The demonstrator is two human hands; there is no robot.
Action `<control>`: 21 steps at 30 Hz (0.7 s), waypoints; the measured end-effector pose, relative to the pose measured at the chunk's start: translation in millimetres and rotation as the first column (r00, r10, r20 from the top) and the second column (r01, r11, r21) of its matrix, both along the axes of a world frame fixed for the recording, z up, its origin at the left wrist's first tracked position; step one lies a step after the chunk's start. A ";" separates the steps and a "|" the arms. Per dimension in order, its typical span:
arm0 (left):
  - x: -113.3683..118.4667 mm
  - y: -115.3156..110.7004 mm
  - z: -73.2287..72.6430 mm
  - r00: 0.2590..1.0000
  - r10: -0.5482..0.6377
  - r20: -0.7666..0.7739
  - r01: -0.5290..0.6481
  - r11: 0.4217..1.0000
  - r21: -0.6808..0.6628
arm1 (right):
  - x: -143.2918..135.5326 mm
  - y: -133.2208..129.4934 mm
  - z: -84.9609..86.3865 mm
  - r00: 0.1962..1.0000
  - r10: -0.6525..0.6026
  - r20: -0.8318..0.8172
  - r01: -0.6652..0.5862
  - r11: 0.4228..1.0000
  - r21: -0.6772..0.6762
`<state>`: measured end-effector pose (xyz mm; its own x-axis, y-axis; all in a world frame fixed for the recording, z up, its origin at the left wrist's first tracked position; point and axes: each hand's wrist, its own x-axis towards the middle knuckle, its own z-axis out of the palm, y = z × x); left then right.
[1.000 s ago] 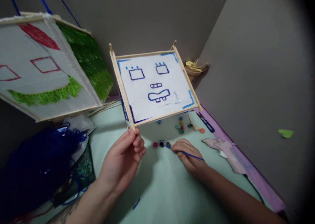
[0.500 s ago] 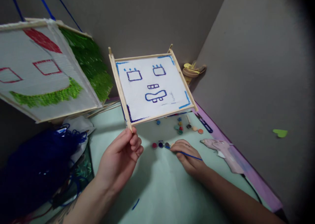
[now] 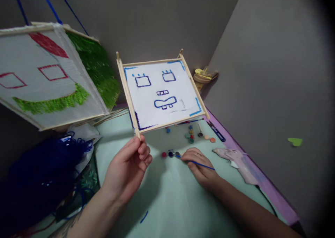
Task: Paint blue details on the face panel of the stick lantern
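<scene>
Watching: left hand (image 3: 129,161) pinching framed panel (image 3: 163,85) by its lower-left stick, raised toward worktop's (image 3: 183,203) far edge | right hand (image 3: 199,158) pinching brush (image 3: 204,166) | I judge panel light, frame stiff, sheet fragile; grip sticks

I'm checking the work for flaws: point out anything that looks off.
Faint grey smudges mark the white panel beside the drawn mouth, unlike its crisp outlines. A short blue strip, perhaps yarn, lies alone on the table.
</scene>
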<state>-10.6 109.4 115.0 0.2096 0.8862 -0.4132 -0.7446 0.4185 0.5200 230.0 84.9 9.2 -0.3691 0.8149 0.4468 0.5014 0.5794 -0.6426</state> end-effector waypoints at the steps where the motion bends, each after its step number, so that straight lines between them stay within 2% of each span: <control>1: -0.1 0.0 -0.3 1.000 -0.001 0.000 0.001 1.000 0.001 | 0.3 0.1 0.2 1.000 0.000 0.005 0.000 1.000 -0.004; 13: -0.7 -0.8 0.0 1.000 -0.006 0.011 0.006 1.000 0.006 | 1.5 -0.3 -2.7 1.000 0.005 -0.024 -0.006 0.999 -0.051; 21: -0.7 -0.7 -0.4 1.000 0.007 0.011 -0.007 1.000 -0.003 | 5.2 -1.8 -1.7 0.979 -0.128 -0.160 0.113 0.989 -0.099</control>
<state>-11.3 108.7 114.6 0.2078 0.8863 -0.4139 -0.7530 0.4150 0.5106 235.2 83.1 7.6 -0.1927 0.8883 0.4169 0.4466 0.4577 -0.7688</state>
